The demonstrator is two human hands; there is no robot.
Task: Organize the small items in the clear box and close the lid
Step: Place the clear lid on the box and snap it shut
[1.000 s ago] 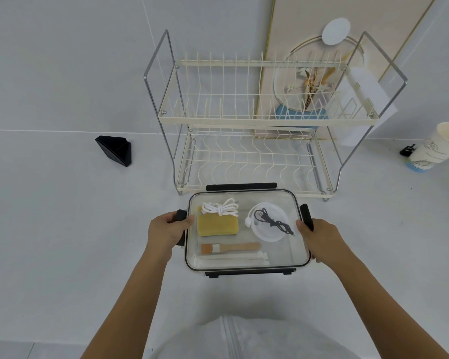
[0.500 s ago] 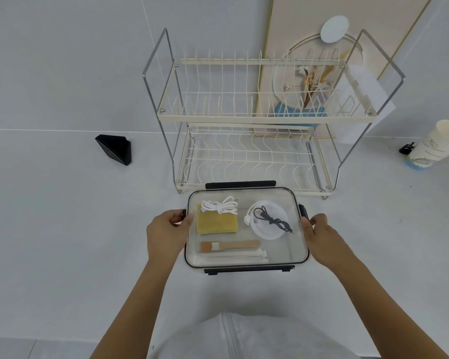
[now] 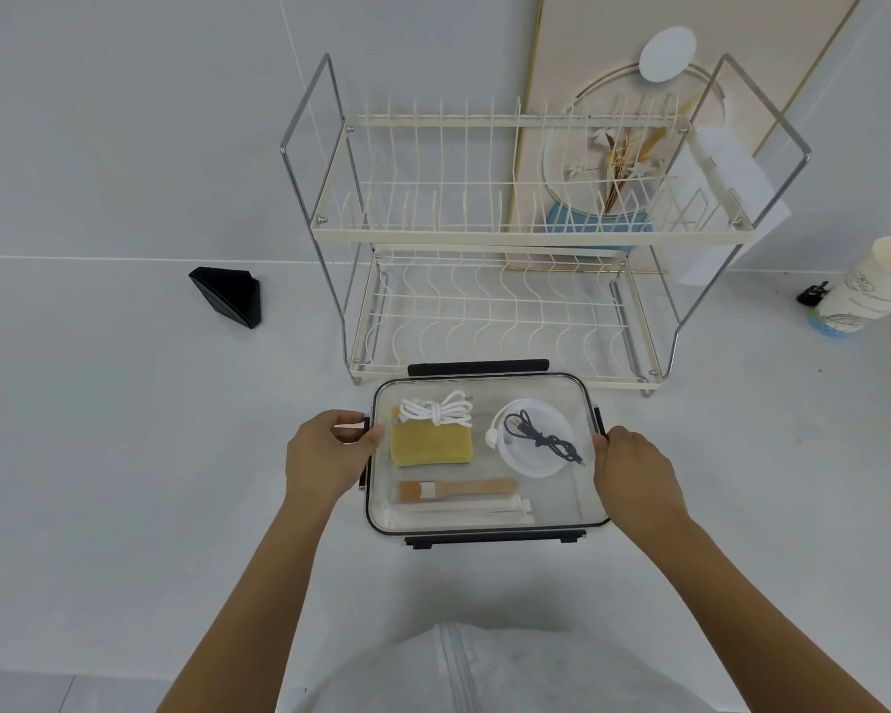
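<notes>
The clear box [image 3: 551, 501] lies on the white counter in front of the dish rack, its transparent lid on top. Through the lid I see a yellow sponge [image 3: 431, 445], a bundled white cord [image 3: 435, 410], a white round dish [image 3: 533, 463] holding a black cable [image 3: 541, 437], a wooden brush [image 3: 456, 490] and white sticks [image 3: 464, 506]. My left hand [image 3: 325, 455] pinches the black left latch [image 3: 365, 424]. My right hand [image 3: 633, 476] presses on the right latch [image 3: 597, 419], covering most of it.
A two-tier cream dish rack [image 3: 495, 234] stands directly behind the box. A black wedge-shaped object [image 3: 227, 295] sits at the left, a paper cup [image 3: 870, 290] and a small black clip [image 3: 811, 293] at the right. Black latches show at the box's back [image 3: 477, 367] and front [image 3: 495, 537].
Both side latches, sticking out a second ago, now lie folded close against the box's sides. My hands moved in closer to the box and lower along its sides.
</notes>
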